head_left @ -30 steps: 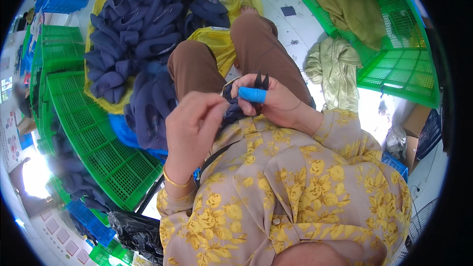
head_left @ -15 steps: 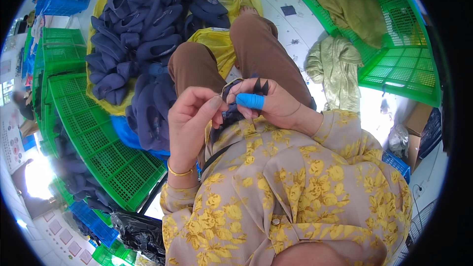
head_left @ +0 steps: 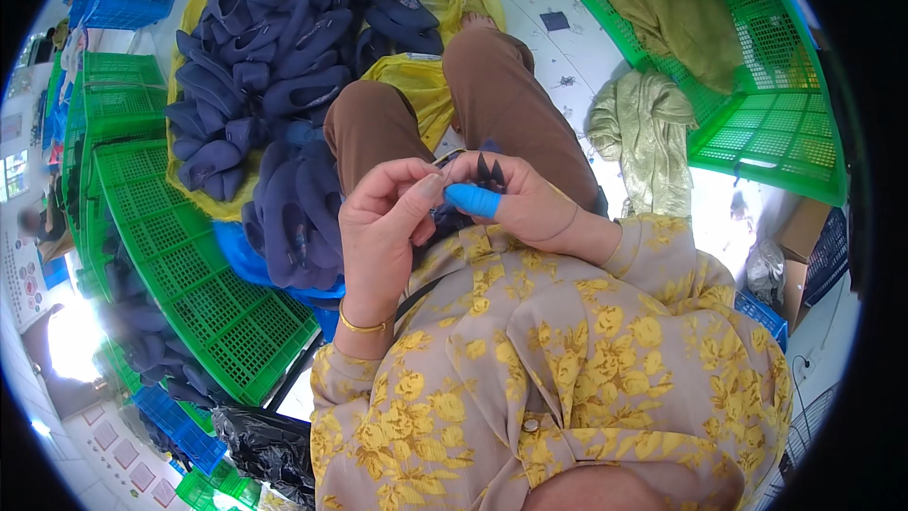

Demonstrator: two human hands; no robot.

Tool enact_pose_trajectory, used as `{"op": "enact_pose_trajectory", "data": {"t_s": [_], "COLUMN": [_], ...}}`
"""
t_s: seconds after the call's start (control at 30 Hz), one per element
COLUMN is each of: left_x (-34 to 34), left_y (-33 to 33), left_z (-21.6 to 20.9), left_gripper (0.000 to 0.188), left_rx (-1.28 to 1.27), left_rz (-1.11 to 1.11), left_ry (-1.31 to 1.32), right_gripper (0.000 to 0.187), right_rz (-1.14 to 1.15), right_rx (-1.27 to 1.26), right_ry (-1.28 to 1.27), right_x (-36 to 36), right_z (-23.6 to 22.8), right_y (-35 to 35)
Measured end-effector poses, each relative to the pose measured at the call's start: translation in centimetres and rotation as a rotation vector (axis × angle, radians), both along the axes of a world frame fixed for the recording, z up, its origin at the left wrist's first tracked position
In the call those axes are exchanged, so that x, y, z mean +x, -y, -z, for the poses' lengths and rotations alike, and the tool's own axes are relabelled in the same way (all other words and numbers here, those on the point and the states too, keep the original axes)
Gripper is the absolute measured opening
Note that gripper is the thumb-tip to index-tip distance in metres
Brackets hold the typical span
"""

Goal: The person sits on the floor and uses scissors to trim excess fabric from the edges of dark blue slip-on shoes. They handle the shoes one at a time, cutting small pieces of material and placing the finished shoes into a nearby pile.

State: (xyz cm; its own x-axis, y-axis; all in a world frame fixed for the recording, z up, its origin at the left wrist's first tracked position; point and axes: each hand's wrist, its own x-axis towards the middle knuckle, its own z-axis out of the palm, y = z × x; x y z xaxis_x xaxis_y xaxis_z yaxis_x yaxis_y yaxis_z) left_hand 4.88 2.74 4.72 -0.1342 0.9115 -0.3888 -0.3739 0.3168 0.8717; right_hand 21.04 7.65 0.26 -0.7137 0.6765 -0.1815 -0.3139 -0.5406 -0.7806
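My left hand (head_left: 390,218), a bracelet on its wrist, is closed in a pinch with thumb and forefinger meeting above my lap. What lies between its fingertips is too small to make out. Against them presses my right hand (head_left: 530,201), its thumb wrapped in blue tape (head_left: 472,200). Two dark pointed blades, like those of small thread snips (head_left: 490,170), stick up from the right hand's curled fingers. Beneath both hands a dark navy piece (head_left: 448,224) shows in part, mostly hidden. A thin yellowish edge (head_left: 448,157) peeks out just beyond the fingertips.
Beyond my left knee, a yellow sack (head_left: 180,180) is heaped with navy padded pieces (head_left: 293,47); more (head_left: 293,218) hang beside my leg. Green crates stand left (head_left: 208,293) and right (head_left: 776,132). A shiny pale-green cloth (head_left: 643,132) lies right of my knee.
My left hand has shifted slightly right and up, closer against my right hand. The dark blades have tilted and moved a little left, and less of the navy piece shows.
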Motion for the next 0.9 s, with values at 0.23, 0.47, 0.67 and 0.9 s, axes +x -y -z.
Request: {"op": "enact_pose_trajectory", "data": {"t_s": [0.23, 0.47, 0.67, 0.9], "left_x": [0.2, 0.2, -0.1, -0.9], "left_y": [-0.1, 0.1, 0.3, 0.2], "left_z": [0.0, 0.4, 0.4, 1.2], "left_gripper": [0.012, 0.01, 0.007, 0.005], "left_rx": [0.012, 0.024, 0.113, 0.214], "left_rz": [-0.019, -0.016, -0.063, -0.055], "left_ry": [-0.062, -0.063, -0.014, -0.117], "right_gripper": [0.013, 0.011, 0.006, 0.006], "right_rz": [-0.093, 0.024, 0.01, -0.012], "right_rx": [-0.249, 0.144, 0.114, 0.004], "right_ry": [0.024, 0.085, 0.115, 0.036], "right_x": [0.6, -0.1, 0.0, 0.3], "right_z": [-1.5, -0.8, -1.0, -0.4], "right_y": [-0.6, 0.1, 0.0, 0.1]}}
